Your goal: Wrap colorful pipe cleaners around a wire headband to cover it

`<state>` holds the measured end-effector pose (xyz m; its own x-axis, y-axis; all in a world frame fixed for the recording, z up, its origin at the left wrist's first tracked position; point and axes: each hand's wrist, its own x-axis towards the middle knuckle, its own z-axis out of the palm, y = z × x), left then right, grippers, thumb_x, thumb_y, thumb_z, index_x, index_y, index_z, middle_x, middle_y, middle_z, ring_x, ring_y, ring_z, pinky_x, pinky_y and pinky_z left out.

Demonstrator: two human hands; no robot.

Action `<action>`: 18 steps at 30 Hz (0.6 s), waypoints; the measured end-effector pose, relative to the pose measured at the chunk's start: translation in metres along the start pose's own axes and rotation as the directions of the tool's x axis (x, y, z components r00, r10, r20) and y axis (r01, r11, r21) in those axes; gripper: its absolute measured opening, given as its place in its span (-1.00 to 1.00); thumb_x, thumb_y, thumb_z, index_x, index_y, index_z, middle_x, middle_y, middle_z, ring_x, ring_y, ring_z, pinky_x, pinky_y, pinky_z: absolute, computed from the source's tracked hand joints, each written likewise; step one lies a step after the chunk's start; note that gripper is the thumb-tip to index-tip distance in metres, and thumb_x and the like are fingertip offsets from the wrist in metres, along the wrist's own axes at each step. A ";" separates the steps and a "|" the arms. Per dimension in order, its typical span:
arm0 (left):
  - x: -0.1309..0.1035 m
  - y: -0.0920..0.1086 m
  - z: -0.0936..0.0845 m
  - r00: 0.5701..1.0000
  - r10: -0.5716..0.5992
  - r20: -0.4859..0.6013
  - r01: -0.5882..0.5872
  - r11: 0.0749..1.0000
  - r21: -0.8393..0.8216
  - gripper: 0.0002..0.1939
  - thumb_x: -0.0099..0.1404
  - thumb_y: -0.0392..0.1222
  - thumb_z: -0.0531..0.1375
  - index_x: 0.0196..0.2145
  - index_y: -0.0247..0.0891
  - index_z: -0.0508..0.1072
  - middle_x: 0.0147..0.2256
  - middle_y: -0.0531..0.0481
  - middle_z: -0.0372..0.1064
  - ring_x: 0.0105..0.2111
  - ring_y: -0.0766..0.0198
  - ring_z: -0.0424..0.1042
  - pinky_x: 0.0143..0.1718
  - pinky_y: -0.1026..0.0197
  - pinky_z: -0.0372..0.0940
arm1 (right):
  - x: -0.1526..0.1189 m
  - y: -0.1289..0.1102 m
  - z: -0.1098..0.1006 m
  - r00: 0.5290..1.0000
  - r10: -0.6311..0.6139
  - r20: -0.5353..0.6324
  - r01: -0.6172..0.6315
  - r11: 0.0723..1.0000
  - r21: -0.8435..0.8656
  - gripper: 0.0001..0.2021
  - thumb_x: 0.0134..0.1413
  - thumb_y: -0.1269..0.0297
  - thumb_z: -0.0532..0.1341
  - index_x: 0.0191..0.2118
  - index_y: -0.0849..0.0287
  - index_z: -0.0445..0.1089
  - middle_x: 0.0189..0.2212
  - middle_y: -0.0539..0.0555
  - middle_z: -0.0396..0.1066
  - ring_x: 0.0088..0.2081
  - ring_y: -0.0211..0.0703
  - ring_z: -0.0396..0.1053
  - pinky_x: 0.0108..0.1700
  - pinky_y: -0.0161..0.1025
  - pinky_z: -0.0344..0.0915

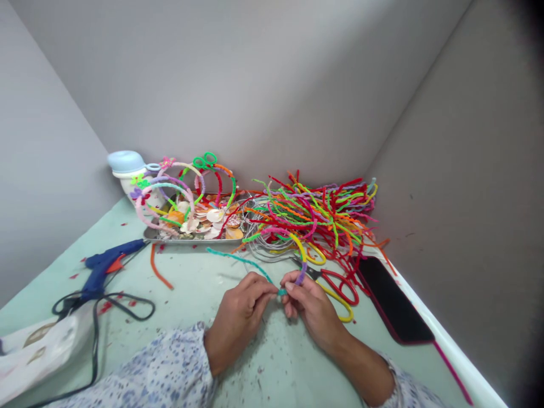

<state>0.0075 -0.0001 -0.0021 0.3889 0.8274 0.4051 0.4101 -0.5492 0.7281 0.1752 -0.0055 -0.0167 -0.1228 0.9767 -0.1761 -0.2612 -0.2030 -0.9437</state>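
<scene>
Down in the head view, both hands meet over the pale green table (199, 283). The left hand (238, 317) pinches a teal pipe cleaner (242, 260) with its fingers together on the near end, and the strand runs up and left from there across the table. The right hand (312, 309) has its fingers closed on the same teal end, and a short purple pipe cleaner (301, 276) sticks up from that grip. Just beyond the right hand lie red and yellow scissors (338, 286), touching a loose heap of pipe cleaners (318, 215) piled in the corner. A dark phone (393, 306) lies to the right, near the table edge. Farther back sits a metal tray (191, 237) with shells and wrapped hoops in it, a white jar with a blue lid (127, 167) behind it. A blue glue gun (104, 269) rests at the left, with an orange pipe cleaner (158, 269) between it and the hands.
</scene>
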 end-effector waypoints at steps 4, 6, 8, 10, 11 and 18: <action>0.000 0.002 -0.001 0.998 -0.048 0.039 0.047 0.999 0.026 -0.82 0.35 -0.30 0.05 -0.28 -0.25 0.46 -0.33 -0.03 0.35 -0.32 0.30 0.37 -0.28 0.29 0.26 | -0.001 -0.001 0.001 1.000 -0.002 0.001 0.002 1.000 -0.018 -0.78 0.03 0.14 0.21 -0.31 0.20 0.29 -0.60 -0.07 0.34 -0.64 -0.36 0.25 -0.56 -0.39 0.09; 0.001 0.004 -0.002 0.997 -0.064 0.052 0.062 0.998 0.030 -0.82 0.35 -0.30 0.05 -0.31 -0.25 0.45 -0.35 -0.03 0.35 -0.32 0.29 0.37 -0.28 0.28 0.25 | -0.002 -0.002 0.002 1.000 0.000 -0.001 0.000 1.000 -0.022 -0.77 0.03 0.13 0.22 -0.31 0.20 0.29 -0.60 -0.07 0.34 -0.64 -0.36 0.24 -0.57 -0.39 0.09; 0.001 0.004 -0.002 0.997 -0.064 0.050 0.063 0.998 0.021 -0.82 0.35 -0.30 0.05 -0.32 -0.26 0.45 -0.36 -0.03 0.35 -0.33 0.29 0.36 -0.28 0.28 0.25 | -0.002 -0.002 0.002 1.000 -0.003 -0.006 0.003 1.000 -0.022 -0.77 0.03 0.13 0.22 -0.31 0.20 0.29 -0.60 -0.07 0.35 -0.64 -0.36 0.24 -0.57 -0.39 0.09; 0.001 0.003 -0.001 0.998 -0.051 0.034 0.051 0.999 0.002 -0.84 0.34 -0.30 0.07 -0.30 -0.26 0.45 -0.35 -0.03 0.35 -0.31 0.30 0.36 -0.27 0.29 0.24 | -0.001 -0.001 0.001 1.000 -0.010 -0.004 0.010 1.000 -0.020 -0.78 0.04 0.13 0.21 -0.31 0.19 0.29 -0.60 -0.07 0.34 -0.63 -0.36 0.25 -0.57 -0.39 0.10; 0.001 0.002 -0.001 0.999 -0.046 0.023 0.046 0.999 -0.005 -0.85 0.34 -0.29 0.08 -0.29 -0.26 0.45 -0.34 -0.03 0.36 -0.30 0.30 0.37 -0.26 0.29 0.24 | -0.001 -0.001 0.001 1.000 -0.013 -0.002 0.013 1.000 -0.018 -0.78 0.05 0.14 0.20 -0.31 0.19 0.29 -0.60 -0.07 0.34 -0.63 -0.36 0.25 -0.56 -0.39 0.10; -0.001 -0.002 0.001 1.000 -0.022 0.017 0.022 1.000 -0.004 -0.87 0.33 -0.28 0.10 -0.25 -0.25 0.47 -0.31 -0.03 0.37 -0.29 0.31 0.38 -0.25 0.30 0.25 | 0.001 0.003 -0.001 1.000 -0.016 -0.001 0.016 1.000 -0.012 -0.81 0.06 0.17 0.18 -0.30 0.19 0.28 -0.61 -0.09 0.33 -0.64 -0.37 0.24 -0.57 -0.40 0.10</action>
<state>0.0069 -0.0002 -0.0048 0.3940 0.8371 0.3794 0.4156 -0.5304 0.7389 0.1755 -0.0052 -0.0198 -0.1178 0.9799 -0.1608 -0.2513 -0.1861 -0.9498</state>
